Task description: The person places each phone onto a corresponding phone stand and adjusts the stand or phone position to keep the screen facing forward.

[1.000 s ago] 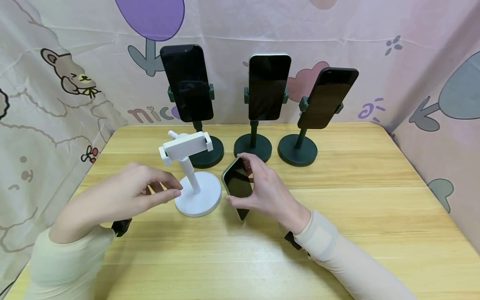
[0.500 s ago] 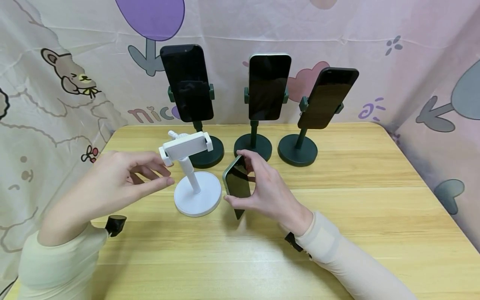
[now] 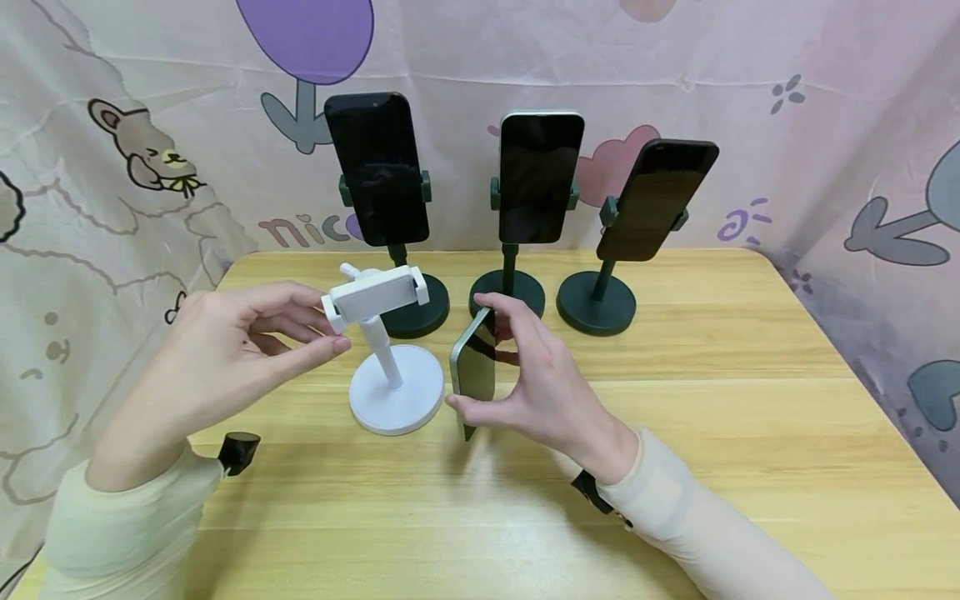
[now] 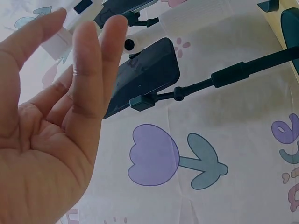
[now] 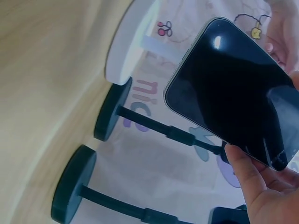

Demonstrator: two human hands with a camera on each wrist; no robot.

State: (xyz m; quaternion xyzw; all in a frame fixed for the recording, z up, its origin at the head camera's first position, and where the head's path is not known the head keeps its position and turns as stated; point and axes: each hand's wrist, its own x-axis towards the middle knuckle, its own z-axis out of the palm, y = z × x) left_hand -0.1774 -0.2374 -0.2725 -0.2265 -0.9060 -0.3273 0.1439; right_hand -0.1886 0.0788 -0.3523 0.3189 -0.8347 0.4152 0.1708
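In the head view, my right hand (image 3: 543, 387) grips a smartphone (image 3: 474, 362) by its edges, thumb at the near end and fingers at the far end. The phone stands steeply tilted just right of a white phone stand (image 3: 396, 400). Its dark screen (image 5: 224, 88) fills much of the right wrist view. My left hand (image 3: 240, 354) hovers left of the stand, fingertips close to the white clamp (image 3: 375, 293). Whether they touch it, I cannot tell. Its fingers (image 4: 86, 70) look loosely extended in the left wrist view, with nothing pinched between them.
Behind the white stand, three dark green stands each hold a phone: a left phone (image 3: 378, 171), a middle phone (image 3: 542, 179) and a right phone (image 3: 658, 200). They line the back of the wooden table (image 3: 712, 400), before a printed cloth (image 3: 450, 50).
My left hand has moved back and up from beside the stand's base to beside its clamp. The right hand has turned the phone more edge-on and steeper.
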